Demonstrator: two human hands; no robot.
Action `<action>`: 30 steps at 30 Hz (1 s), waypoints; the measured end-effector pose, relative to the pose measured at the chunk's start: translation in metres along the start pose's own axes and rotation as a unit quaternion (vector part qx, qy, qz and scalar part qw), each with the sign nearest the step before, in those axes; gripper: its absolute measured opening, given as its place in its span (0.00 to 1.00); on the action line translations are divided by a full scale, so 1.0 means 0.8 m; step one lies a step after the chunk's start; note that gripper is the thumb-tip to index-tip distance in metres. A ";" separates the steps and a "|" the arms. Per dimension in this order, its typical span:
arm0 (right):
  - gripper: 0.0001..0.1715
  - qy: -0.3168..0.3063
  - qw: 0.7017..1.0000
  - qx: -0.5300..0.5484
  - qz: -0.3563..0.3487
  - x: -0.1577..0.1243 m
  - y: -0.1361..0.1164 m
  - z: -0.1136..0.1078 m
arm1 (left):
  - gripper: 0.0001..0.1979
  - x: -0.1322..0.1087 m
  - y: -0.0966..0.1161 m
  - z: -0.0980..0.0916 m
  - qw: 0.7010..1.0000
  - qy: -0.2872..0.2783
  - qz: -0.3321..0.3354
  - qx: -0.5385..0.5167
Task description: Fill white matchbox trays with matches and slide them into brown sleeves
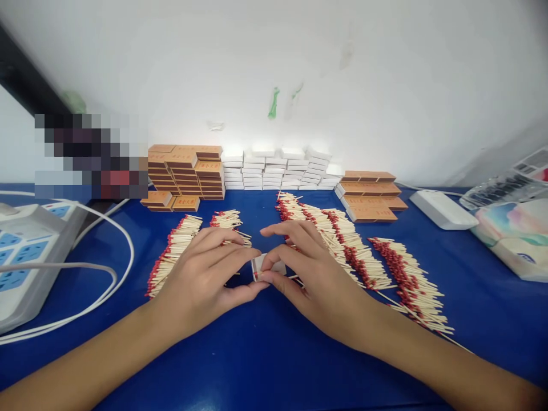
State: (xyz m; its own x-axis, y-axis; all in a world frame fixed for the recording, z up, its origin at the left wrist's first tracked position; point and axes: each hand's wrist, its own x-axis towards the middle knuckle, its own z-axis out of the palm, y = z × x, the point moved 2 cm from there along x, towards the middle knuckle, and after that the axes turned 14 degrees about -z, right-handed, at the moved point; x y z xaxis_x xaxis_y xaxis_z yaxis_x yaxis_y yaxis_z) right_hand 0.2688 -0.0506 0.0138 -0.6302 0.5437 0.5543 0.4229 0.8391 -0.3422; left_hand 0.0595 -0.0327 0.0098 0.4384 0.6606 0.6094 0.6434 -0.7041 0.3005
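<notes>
Blue tabletop (pixel 265 354) runs under both my forearms up to a white wall (pixel 342 74) beyond my fingertips. My left hand (pixel 205 274) and my right hand (pixel 312 268) meet at the middle of the table, and between them sits a small white matchbox tray (pixel 268 266) with red match heads showing at its left end. My left thumb and forefinger pinch that end of the tray, and my right thumb and forefinger grasp the other end, so both hands are closed on it and it rests low against the table. Just past my left fingers lies a small heap of matches (pixel 226 220), and further to the left of that hand a long row of red-tipped matches (pixel 171 254) stretches toward my wrist. To the right of my right hand 2 more long rows of matches (pixel 342 240) lie side by side, touching the back of that hand, with another row (pixel 406 279) beyond them. Ahead of both hands, against the wall, stand stacked brown matchbox sleeves (pixel 186 171), then stacked white trays (pixel 278 171), then more brown sleeves (pixel 370 197). Far to the left of my left hand is a power strip (pixel 25 257) with white cables (pixel 111 268), and far right of my right hand a white flat box (pixel 443 208) and a tissue pack (pixel 514 237).
</notes>
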 end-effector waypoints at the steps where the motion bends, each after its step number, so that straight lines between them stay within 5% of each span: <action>1: 0.04 -0.002 1.000 0.000 -0.003 0.000 0.001 0.000 | 0.13 0.000 -0.001 0.000 1.000 0.000 0.000 0.001; 10: 0.05 -0.010 0.999 -0.016 -0.029 -0.001 0.007 -0.003 | 0.15 -0.001 -0.003 0.001 0.999 -0.032 0.002 -0.008; 16: 0.07 0.084 0.988 -0.124 -0.041 0.008 0.032 -0.054 | 0.16 0.002 -0.009 0.000 1.000 -0.019 -0.001 0.005; 22: 0.07 -0.063 0.991 -0.115 -0.014 -0.004 0.082 -0.081 | 0.17 0.003 -0.010 0.000 1.000 -0.008 0.003 0.010; 30: 0.10 -0.153 0.985 -0.047 0.056 -0.010 0.079 -0.084 | 0.16 0.001 -0.011 0.001 1.000 -0.012 -0.005 0.001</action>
State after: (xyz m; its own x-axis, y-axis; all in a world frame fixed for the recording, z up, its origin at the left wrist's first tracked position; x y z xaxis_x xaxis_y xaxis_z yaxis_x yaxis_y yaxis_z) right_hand 0.3441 -0.0030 0.0389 -0.7371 0.6253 0.2564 0.5507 0.7756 -0.3084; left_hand 0.0546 -0.0259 0.0073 0.4466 0.6744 0.5880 0.6491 -0.6965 0.3059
